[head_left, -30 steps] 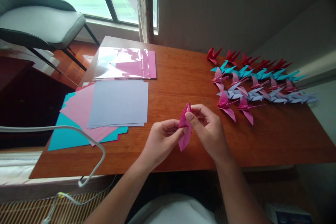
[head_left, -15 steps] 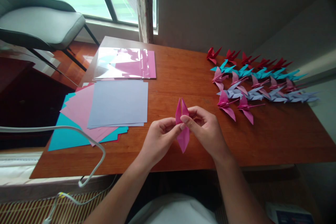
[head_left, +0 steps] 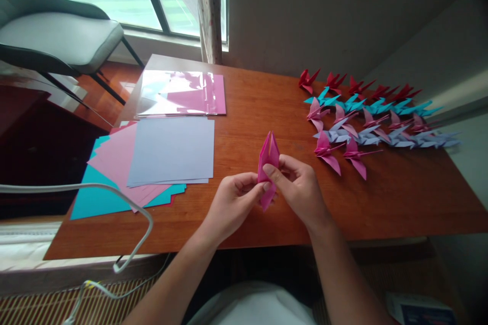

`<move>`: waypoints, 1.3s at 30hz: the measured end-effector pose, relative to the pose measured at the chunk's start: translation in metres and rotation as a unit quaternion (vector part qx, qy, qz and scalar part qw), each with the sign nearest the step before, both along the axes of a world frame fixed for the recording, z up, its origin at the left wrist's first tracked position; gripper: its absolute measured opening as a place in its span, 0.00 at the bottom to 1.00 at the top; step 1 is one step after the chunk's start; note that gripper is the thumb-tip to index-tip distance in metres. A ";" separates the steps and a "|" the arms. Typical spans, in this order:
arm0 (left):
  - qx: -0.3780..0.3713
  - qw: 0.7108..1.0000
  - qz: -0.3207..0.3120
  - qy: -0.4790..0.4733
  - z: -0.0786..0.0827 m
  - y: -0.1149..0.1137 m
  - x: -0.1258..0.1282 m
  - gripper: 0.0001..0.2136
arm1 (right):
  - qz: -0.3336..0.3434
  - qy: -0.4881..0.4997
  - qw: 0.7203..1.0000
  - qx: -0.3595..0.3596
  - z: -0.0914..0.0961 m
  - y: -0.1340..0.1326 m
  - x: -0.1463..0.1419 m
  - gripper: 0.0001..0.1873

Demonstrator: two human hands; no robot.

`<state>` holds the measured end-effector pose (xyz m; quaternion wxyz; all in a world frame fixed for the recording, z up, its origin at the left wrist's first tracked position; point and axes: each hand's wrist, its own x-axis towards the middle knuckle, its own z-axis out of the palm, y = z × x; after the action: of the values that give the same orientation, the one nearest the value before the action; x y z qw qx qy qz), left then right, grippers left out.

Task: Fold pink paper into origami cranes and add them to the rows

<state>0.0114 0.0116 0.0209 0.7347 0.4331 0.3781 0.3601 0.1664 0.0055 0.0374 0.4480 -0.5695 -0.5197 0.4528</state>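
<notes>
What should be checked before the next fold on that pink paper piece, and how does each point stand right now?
1. Both hands on the piece: ok. The left hand and right hand pinch the folded pink paper at its middle.
2. Two upper tips free of the grip: ok, they stand above the fingers.
3. Lower tip in sight: ok, it pokes out below the thumbs.
4. Finished paper cranes apart from the hands: ok, they lie to the right.
5. The stack of sheets apart from the hands: ok, it lies to the left.
6. Creases sharp and even: cannot tell, too small to see.
</notes>
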 end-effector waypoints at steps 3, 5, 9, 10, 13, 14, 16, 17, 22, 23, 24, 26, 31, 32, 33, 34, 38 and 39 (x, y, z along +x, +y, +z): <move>-0.009 1.000 -0.009 -0.004 0.000 0.000 0.000 0.09 | -0.019 0.012 1.000 -0.006 -0.003 -0.001 0.000 0.19; -0.019 1.000 -0.019 -0.005 0.001 0.000 0.000 0.09 | -0.044 0.030 0.999 0.000 -0.006 -0.001 -0.001 0.19; -0.034 0.999 -0.030 0.002 0.001 -0.001 0.000 0.10 | -0.091 0.053 0.994 0.018 -0.007 0.003 -0.001 0.20; -0.036 0.999 -0.029 0.004 0.001 -0.001 0.001 0.10 | -0.102 0.054 0.993 0.023 -0.006 0.004 0.000 0.20; -0.037 0.999 -0.031 0.008 0.001 -0.003 0.001 0.11 | -0.140 0.047 0.988 0.041 -0.004 0.007 0.003 0.19; -0.035 0.999 -0.033 0.009 0.001 -0.003 0.001 0.11 | -0.149 0.044 0.987 0.045 -0.003 0.008 0.005 0.19; -0.028 0.999 -0.036 0.015 0.002 -0.004 0.002 0.12 | -0.151 0.046 0.986 0.047 -0.003 0.008 0.006 0.18; -0.025 0.999 -0.037 0.020 0.002 -0.004 0.002 0.12 | -0.148 0.051 0.987 0.047 -0.003 0.008 0.007 0.18; -0.006 0.998 -0.054 0.013 0.005 -0.005 0.002 0.12 | -0.150 0.058 0.986 0.041 -0.005 0.007 0.007 0.20; 0.004 0.998 -0.056 0.008 0.006 -0.005 0.001 0.12 | -0.143 0.053 0.988 0.037 -0.004 0.006 0.006 0.20; 0.016 0.998 -0.054 0.006 0.006 -0.005 0.001 0.12 | -0.133 0.046 0.990 0.032 -0.003 0.005 0.006 0.20; 0.038 0.999 -0.031 0.008 0.007 -0.004 0.000 0.12 | -0.098 0.025 0.995 0.015 0.000 0.002 0.005 0.19; 0.047 0.997 0.060 0.027 0.009 -0.001 -0.002 0.14 | 0.016 -0.052 0.998 -0.018 0.005 -0.009 -0.002 0.19; 0.046 0.996 0.066 0.026 0.009 -0.001 -0.001 0.14 | 0.026 -0.071 0.997 -0.015 0.005 -0.011 -0.003 0.19; 0.044 0.996 0.069 0.022 0.009 -0.001 -0.001 0.14 | 0.031 -0.091 0.995 -0.011 0.005 -0.013 -0.004 0.19; 0.044 0.996 0.071 0.019 0.008 -0.001 0.000 0.14 | 0.034 -0.112 0.993 -0.006 0.005 -0.014 -0.005 0.19; 0.054 0.994 0.089 0.027 0.007 -0.002 0.001 0.13 | 0.036 -0.158 0.987 0.008 0.003 -0.017 -0.006 0.18; 0.059 0.993 0.094 0.032 0.007 -0.002 0.002 0.13 | 0.031 -0.155 0.987 0.007 0.002 -0.018 -0.006 0.17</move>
<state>0.0131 0.0101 0.0275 0.6585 0.4494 0.4187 0.4348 0.1599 -0.0123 0.0392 0.3517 -0.6133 -0.6034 0.3689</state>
